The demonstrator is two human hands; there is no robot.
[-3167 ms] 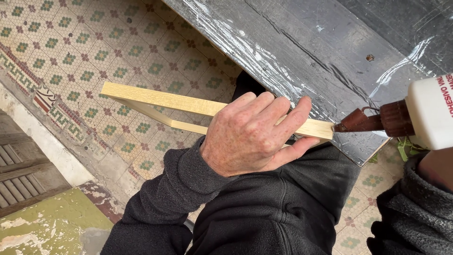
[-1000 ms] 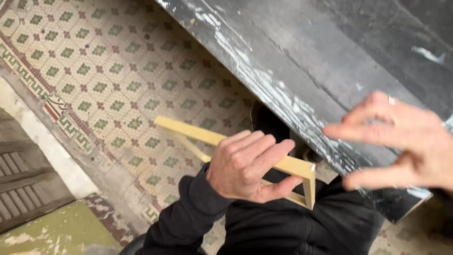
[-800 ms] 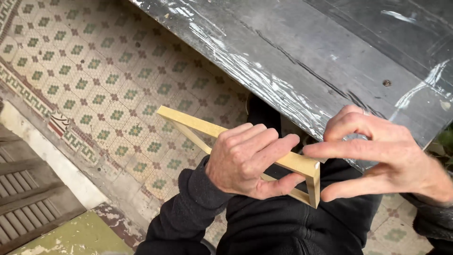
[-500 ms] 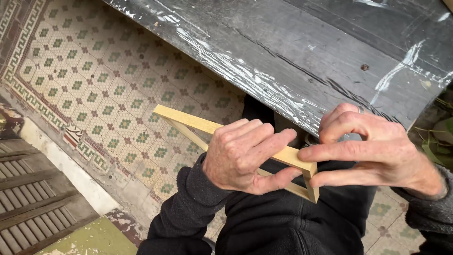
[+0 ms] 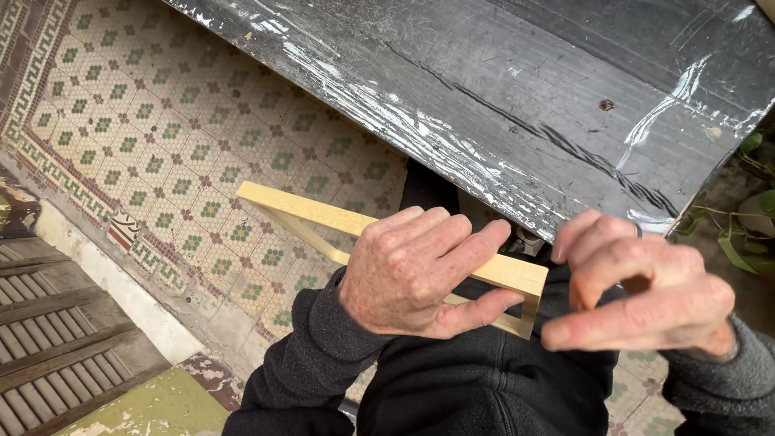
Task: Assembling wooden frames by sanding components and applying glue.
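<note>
My left hand grips a pale wooden frame around its upper slat, thumb under, fingers over the top. The frame is made of thin light slats joined at a corner on the right, and it is held in the air over my lap. My right hand is just right of that corner, index finger and thumb stretched toward the end of the frame, fingertips touching or nearly touching it. The right hand holds nothing. Both sleeves are dark grey.
A black worn tabletop with scratched plastic film fills the upper right, its edge just above my hands. Below lies a patterned mosaic tile floor. A slatted wooden grate is lower left, and green plant leaves at the right edge.
A glue bottle held in my right hand earlier is gone. The right hand came in empty and moved to the frame's right corner. My left hand keeps its grip on the frame.
</note>
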